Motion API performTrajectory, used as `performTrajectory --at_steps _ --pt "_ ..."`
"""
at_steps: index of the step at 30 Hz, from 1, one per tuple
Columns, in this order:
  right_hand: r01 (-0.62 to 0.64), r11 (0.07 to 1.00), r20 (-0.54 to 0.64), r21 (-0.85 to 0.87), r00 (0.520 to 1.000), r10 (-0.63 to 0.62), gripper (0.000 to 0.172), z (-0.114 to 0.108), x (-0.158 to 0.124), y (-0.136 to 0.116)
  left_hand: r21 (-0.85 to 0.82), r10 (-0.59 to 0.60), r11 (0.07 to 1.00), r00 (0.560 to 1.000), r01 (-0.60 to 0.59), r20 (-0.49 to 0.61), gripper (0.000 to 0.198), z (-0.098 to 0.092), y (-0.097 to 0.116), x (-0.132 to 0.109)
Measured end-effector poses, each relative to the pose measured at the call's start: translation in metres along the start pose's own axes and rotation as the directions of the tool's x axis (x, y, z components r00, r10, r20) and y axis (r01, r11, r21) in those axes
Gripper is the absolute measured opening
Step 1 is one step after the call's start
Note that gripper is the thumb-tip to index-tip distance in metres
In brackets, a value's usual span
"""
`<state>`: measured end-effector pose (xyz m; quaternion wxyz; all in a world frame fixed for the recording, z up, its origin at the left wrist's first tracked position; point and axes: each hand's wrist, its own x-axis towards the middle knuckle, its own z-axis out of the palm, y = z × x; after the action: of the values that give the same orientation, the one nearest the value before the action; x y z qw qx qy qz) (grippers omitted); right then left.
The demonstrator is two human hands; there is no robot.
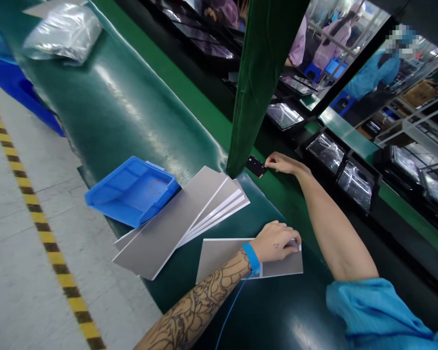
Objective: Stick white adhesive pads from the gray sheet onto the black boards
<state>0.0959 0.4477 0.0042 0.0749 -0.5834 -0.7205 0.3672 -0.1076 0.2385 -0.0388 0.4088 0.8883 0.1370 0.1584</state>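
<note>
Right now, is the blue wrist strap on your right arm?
No, the blue wrist strap is on the tattooed left arm, while the right arm is bare below its blue sleeve.

Under the left fingers (284,242), a flat grey rectangular sheet (281,265) on a dark green conveyor belt (277,311). Farther left, a fanned stack of grey sheets (168,228), then a blue plastic tray (131,192). At the right fingers (272,163), a small black card (256,166), beside a hanging green cloth (255,82).

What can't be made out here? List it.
Head view:
- Rectangular grey sheet: the left hand hides the part beneath it.
- Small black rectangular card: any markings are too small to read.
- Dark green fabric curtain: hides the line behind it.
</note>
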Motion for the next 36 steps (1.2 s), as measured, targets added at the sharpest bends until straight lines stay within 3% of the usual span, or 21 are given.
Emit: performTrajectory --at_steps 23,30,36 --pt "-0.121 0.993 0.039 -0.013 0.992 0.121 0.018 0.008 -0.007 0.006 0.004 0.006 1.0 1.0 -0.006 -0.006 0.012 0.001 -0.002 -0.001" --pt "-0.126 0.992 -0.075 -0.023 0.989 0.124 0.02 0.015 -0.014 0.01 0.012 -0.003 1.0 1.0 0.003 0.005 0.01 -0.002 0.0 -0.001" --pt "-0.122 0.992 -0.277 0.008 0.953 0.12 0.015 0.036 -0.028 0.013 0.016 -0.005 1.0 1.0 0.004 0.02 0.01 -0.007 0.003 -0.002"
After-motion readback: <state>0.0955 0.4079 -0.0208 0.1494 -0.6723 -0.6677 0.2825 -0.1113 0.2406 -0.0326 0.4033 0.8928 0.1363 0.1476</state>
